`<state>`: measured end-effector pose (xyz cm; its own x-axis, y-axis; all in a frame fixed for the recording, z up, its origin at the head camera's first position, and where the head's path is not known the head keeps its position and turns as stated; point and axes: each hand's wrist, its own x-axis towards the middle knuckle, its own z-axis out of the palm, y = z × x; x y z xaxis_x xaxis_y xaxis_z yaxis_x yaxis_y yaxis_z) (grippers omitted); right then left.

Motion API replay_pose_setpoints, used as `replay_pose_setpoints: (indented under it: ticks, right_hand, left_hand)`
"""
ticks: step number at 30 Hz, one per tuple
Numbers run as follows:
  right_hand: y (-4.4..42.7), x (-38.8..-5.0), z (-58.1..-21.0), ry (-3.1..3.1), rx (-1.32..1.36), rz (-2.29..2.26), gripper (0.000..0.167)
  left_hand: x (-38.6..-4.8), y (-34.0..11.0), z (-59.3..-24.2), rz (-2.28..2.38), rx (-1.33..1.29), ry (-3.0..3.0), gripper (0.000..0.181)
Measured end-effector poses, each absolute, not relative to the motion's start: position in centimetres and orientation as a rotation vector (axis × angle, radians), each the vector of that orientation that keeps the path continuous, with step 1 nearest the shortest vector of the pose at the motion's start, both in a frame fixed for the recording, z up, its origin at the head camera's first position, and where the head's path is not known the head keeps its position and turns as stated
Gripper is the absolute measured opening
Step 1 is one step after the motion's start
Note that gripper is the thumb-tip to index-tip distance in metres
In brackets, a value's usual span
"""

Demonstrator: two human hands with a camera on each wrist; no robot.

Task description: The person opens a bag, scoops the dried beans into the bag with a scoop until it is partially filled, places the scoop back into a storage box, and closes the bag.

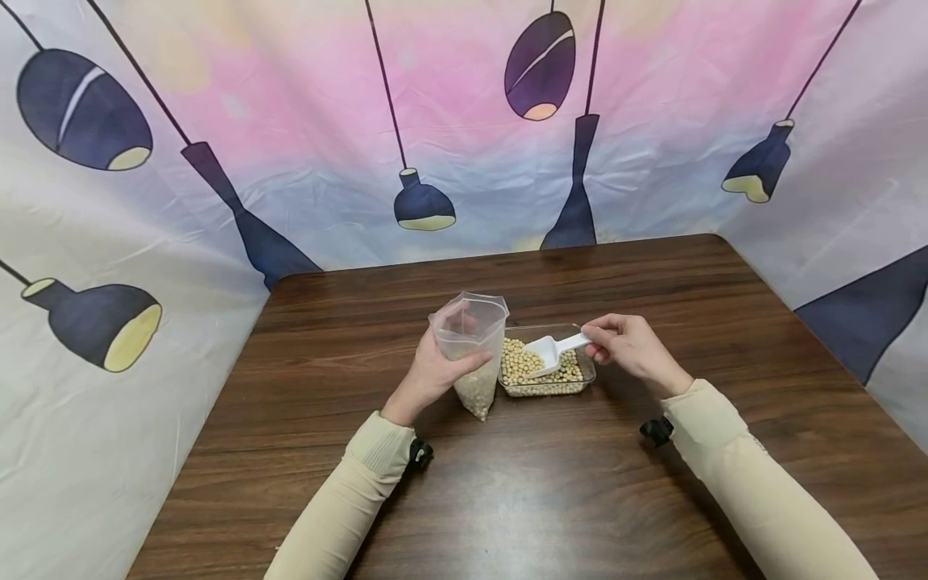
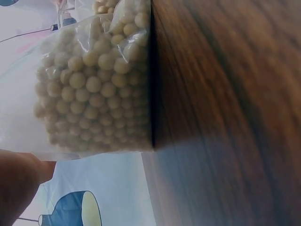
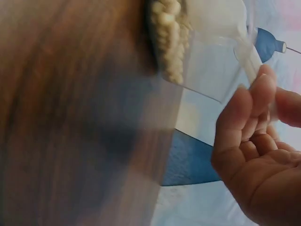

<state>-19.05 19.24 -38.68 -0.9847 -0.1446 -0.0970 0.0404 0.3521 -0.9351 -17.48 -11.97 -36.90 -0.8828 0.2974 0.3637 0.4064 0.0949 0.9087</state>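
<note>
clear plastic bag (image 1: 476,388) of round, pale beans, upright in front of you, its base seeming to rest on the dark wood table (image 1: 507,491), just left of a clear container (image 1: 590,374) that holds more such beans (image 1: 515,362). your left hand (image 1: 432,369) is wrapped around the bag's upper part, thumb in front, fingers behind; the mouth above gapes. your right hand (image 1: 629,346) pinches the handle end of a white scoop (image 1: 548,354), whose bowl lies within the container, at the beans.

expect the bag to be soft and bottom-heavy: limp film above, loose beans that likely shift and roll below. the film may slip or crumple, so hold it just under the mouth without squeezing it closed. the scoop looks light and stiff; its handle end suits a pinch.
</note>
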Motion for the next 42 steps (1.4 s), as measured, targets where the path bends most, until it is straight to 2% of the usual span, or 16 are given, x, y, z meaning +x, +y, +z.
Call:
replay_pose_setpoints:
  ticks: [7,19,30,36,42]
  right_hand:
    - [18.8,-18.9,-39.3,2.329,-0.063,-1.806,0.037]
    - [19.5,-18.9,-40.4,2.286,0.032,-1.928,0.035]
    - [20.8,-18.9,-40.7,2.125,0.063,-2.027,0.046]
    - [21.7,-18.8,-39.4,1.986,0.078,-2.156,0.052]
    - [21.9,-18.3,-36.5,1.856,0.035,-2.331,0.040]
  left_hand:
    - [-17.4,-12.0,-36.8,-1.928,-0.716,-2.268,0.075]
    - [-17.4,-12.0,-36.8,-1.942,-0.720,-2.256,0.074]
    - [-17.3,-12.0,-36.6,-1.931,-0.720,-2.273,0.074]
    - [-17.3,-12.1,-36.6,-1.924,-0.711,-2.279,0.075]
    - [-18.4,-12.4,-38.3,-1.922,-0.715,-2.276,0.078]
